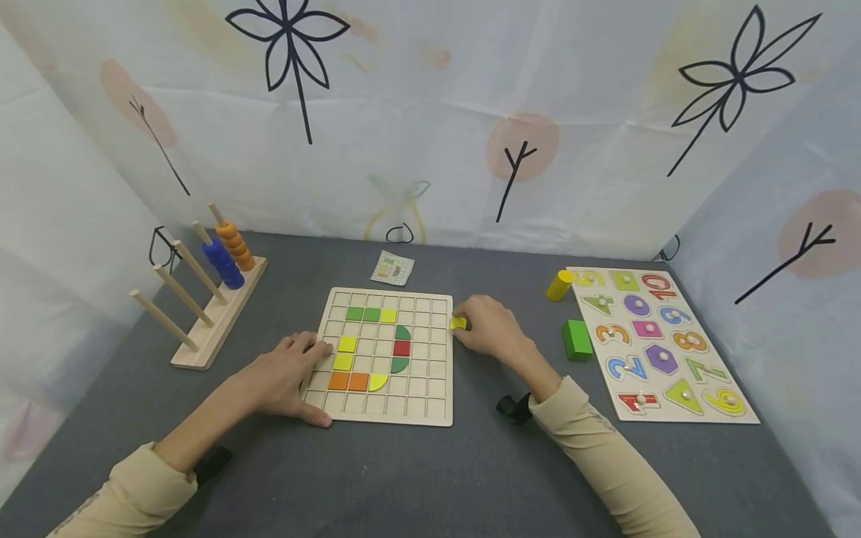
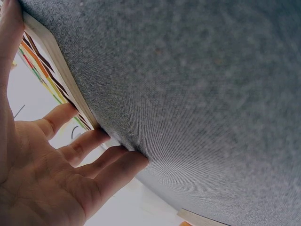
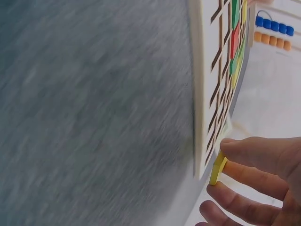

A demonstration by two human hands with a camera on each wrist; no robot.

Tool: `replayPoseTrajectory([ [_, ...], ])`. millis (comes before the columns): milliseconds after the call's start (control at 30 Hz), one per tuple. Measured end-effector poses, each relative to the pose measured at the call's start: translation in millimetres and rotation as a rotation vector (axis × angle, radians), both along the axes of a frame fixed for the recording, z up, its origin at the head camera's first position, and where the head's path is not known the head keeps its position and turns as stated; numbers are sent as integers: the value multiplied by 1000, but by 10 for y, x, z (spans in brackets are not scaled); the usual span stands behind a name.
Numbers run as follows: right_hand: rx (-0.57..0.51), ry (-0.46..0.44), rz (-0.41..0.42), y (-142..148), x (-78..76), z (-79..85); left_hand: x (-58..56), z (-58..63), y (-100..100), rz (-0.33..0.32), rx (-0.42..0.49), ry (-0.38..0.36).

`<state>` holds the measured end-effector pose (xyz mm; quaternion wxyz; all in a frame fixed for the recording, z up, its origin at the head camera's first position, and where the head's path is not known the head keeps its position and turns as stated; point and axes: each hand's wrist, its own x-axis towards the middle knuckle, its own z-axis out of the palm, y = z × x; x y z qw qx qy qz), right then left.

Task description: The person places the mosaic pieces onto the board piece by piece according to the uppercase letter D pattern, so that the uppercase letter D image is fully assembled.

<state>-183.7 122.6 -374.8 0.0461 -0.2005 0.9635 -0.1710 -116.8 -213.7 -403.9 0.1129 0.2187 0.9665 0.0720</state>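
My left hand [image 1: 282, 377] rests at the left side of a wooden grid board [image 1: 430, 388], its thumb by the lower edge and its fingers spread along the left edge. In the left wrist view those fingertips touch the board's rim [image 2: 61, 66]. My right hand [image 1: 491, 329] pinches a small yellow tile [image 3: 217, 168] between thumb and fingers, just off the board's right edge. On the grid lie green squares [image 1: 363, 314], yellow squares [image 1: 345, 353], orange squares [image 1: 347, 381], a red square [image 1: 401, 348], green quarter-circles [image 1: 400, 365] and a yellow quarter-circle [image 1: 378, 382].
A small pattern card [image 1: 392, 268] lies behind the board. At left stands a peg rack [image 1: 232, 310] with blue beads [image 1: 223, 263] and orange beads [image 1: 235, 245]. To the right are a yellow cylinder [image 1: 560, 285], a green block [image 1: 577, 341] and a number puzzle board [image 1: 646, 407].
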Motion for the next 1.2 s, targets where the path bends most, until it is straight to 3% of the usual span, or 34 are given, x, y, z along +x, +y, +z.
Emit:
replayPoseTrajectory([
  [333, -12, 5, 49, -345, 0, 31, -3, 1, 3, -4, -1, 3],
  [733, -39, -8, 185, -834, 47, 84, -2, 21, 0, 6, 12, -15],
  [1200, 28, -35, 243, -1348, -1, -42, -2, 12, -7, 9, 9, -22],
])
